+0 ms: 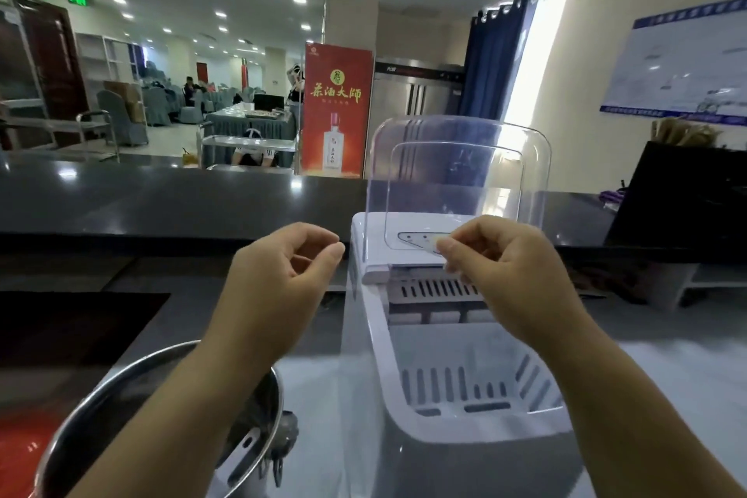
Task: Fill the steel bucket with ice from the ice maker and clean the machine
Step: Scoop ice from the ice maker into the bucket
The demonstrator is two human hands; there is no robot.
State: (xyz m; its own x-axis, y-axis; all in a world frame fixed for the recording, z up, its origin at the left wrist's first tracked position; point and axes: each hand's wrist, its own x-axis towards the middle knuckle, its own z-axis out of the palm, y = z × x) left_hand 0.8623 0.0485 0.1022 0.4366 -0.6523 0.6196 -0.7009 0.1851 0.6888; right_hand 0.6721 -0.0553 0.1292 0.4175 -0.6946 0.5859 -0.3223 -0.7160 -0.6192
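Left hand (279, 275) raised with fingers curled, grasping nothing, right hand (505, 271) pinching a small pale piece (438, 245) above the white ice maker (404, 336), clear lid (456, 174) upright, slotted basket (465, 384) inside, steel bucket (133, 408) lower left, red banner (336, 109) reading 茶酒大师 behind.

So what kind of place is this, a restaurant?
Probably a banquet hall or hotel restaurant, seen from behind a bar counter: covered chairs around dressed tables, a liquor banner, and an ice maker.
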